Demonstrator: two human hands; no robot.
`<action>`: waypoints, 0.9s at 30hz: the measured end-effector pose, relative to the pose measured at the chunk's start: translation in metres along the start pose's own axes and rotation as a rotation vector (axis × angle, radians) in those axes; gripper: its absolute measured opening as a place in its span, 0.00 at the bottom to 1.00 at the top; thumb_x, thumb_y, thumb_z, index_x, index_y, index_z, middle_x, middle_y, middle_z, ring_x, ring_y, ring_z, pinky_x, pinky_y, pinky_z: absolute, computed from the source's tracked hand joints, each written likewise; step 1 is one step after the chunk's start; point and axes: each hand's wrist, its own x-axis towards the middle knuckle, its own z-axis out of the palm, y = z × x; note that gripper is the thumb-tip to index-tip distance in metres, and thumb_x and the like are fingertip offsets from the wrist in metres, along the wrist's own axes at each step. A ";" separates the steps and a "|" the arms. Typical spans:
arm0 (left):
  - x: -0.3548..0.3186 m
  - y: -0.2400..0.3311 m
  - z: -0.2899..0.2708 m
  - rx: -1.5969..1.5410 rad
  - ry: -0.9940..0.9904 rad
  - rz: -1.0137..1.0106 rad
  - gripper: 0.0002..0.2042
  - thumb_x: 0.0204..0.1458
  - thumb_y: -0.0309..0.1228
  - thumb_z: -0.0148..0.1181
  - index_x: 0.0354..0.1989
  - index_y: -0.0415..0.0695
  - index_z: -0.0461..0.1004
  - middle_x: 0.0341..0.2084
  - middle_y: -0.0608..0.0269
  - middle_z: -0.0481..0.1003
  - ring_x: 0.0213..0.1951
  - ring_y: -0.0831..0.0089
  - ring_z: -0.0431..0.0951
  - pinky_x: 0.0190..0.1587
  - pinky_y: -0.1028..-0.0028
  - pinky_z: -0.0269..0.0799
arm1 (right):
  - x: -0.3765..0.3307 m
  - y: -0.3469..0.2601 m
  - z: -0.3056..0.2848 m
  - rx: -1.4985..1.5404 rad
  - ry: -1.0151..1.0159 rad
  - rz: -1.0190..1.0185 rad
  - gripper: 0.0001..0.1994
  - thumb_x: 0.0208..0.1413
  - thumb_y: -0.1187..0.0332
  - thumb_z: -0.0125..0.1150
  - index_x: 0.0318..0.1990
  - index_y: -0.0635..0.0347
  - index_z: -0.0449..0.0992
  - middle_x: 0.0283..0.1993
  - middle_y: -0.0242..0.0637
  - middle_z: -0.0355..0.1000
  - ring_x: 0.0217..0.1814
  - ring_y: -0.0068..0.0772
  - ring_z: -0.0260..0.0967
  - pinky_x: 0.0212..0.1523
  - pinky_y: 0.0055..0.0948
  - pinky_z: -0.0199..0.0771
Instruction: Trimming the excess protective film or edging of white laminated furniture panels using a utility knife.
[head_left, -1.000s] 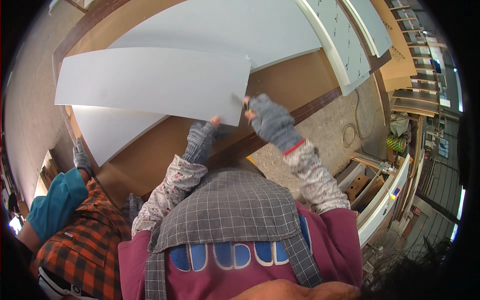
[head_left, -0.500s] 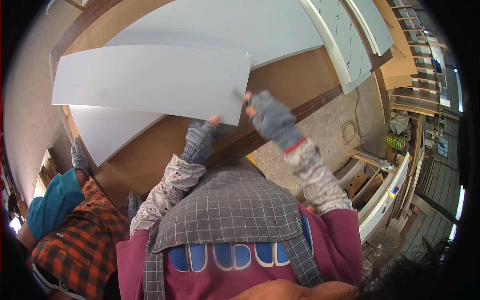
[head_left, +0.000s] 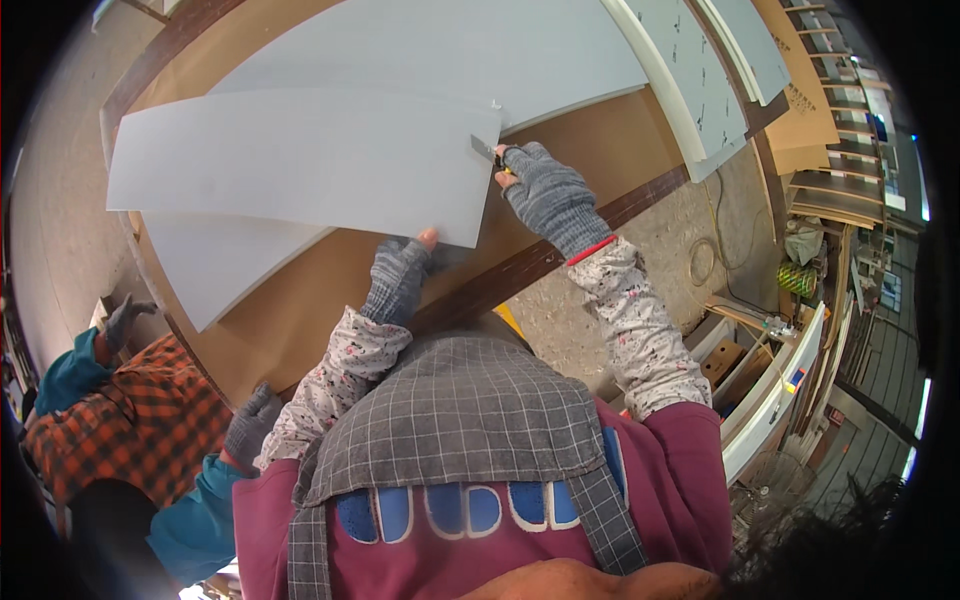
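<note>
My left hand (head_left: 398, 275), in a grey fingerless glove, grips the near edge of a long pale grey panel (head_left: 300, 160); its thumb lies on top and the fingers are hidden below. My right hand (head_left: 550, 190), gloved alike with a red cuff, is closed round a utility knife (head_left: 483, 149). The knife's blade sticks out over the panel near its right end. Under this panel lie a larger grey sheet (head_left: 440, 50) and a pale sheet corner (head_left: 220, 260) on a brown board (head_left: 590, 140).
At left a co-worker in an orange checked garment (head_left: 130, 420) has gloved hands, one (head_left: 252, 425) beside my left sleeve. White-edged panels (head_left: 680, 80) lie at the far right. A cable (head_left: 700, 260) is on the floor, near a wooden crate (head_left: 722, 360).
My right hand with the knife has moved up along the panel's right end. My left hand stays on the edge. The co-worker has shifted, and one hand has come off the board.
</note>
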 end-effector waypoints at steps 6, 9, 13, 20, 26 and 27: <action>-0.001 0.007 0.007 -0.104 -0.023 0.041 0.18 0.52 0.33 0.49 0.45 0.32 0.63 0.39 0.51 0.70 0.40 0.63 0.73 0.44 0.66 0.72 | -0.047 -0.012 0.007 -0.096 -0.086 -0.136 0.17 0.48 0.61 0.53 0.45 0.54 0.68 0.36 0.38 0.65 0.32 0.40 0.67 0.30 0.34 0.67; -0.002 0.003 -0.004 -0.009 -0.037 -0.012 0.18 0.51 0.34 0.50 0.44 0.31 0.63 0.38 0.51 0.70 0.39 0.63 0.73 0.43 0.67 0.72 | -0.007 0.000 -0.002 0.023 0.012 0.000 0.15 0.49 0.62 0.53 0.44 0.56 0.68 0.35 0.39 0.65 0.32 0.40 0.67 0.30 0.33 0.67; -0.006 0.011 0.006 -0.072 -0.041 -0.021 0.19 0.51 0.35 0.50 0.43 0.29 0.64 0.36 0.50 0.71 0.38 0.63 0.74 0.42 0.68 0.72 | 0.005 0.001 -0.001 0.032 -0.002 0.039 0.14 0.49 0.64 0.53 0.44 0.56 0.69 0.34 0.39 0.65 0.32 0.40 0.67 0.31 0.33 0.67; -0.009 0.011 0.007 -0.069 -0.056 0.017 0.19 0.51 0.35 0.50 0.42 0.29 0.65 0.35 0.50 0.71 0.37 0.62 0.74 0.42 0.67 0.72 | -0.020 -0.015 -0.010 0.008 -0.056 -0.026 0.14 0.49 0.62 0.52 0.43 0.56 0.69 0.33 0.39 0.65 0.31 0.41 0.67 0.30 0.34 0.68; -0.006 0.009 0.009 -0.089 -0.041 0.015 0.19 0.51 0.35 0.50 0.43 0.28 0.64 0.35 0.50 0.71 0.36 0.62 0.75 0.42 0.67 0.72 | -0.012 -0.005 -0.002 0.048 0.003 -0.079 0.14 0.49 0.63 0.52 0.43 0.56 0.69 0.33 0.39 0.65 0.31 0.41 0.67 0.30 0.35 0.68; -0.008 0.012 0.012 -0.102 -0.055 0.042 0.19 0.52 0.35 0.50 0.42 0.28 0.64 0.35 0.50 0.72 0.36 0.62 0.75 0.42 0.67 0.72 | -0.028 -0.009 0.000 -0.011 -0.059 -0.093 0.15 0.48 0.63 0.53 0.44 0.55 0.69 0.33 0.39 0.65 0.31 0.40 0.66 0.30 0.35 0.68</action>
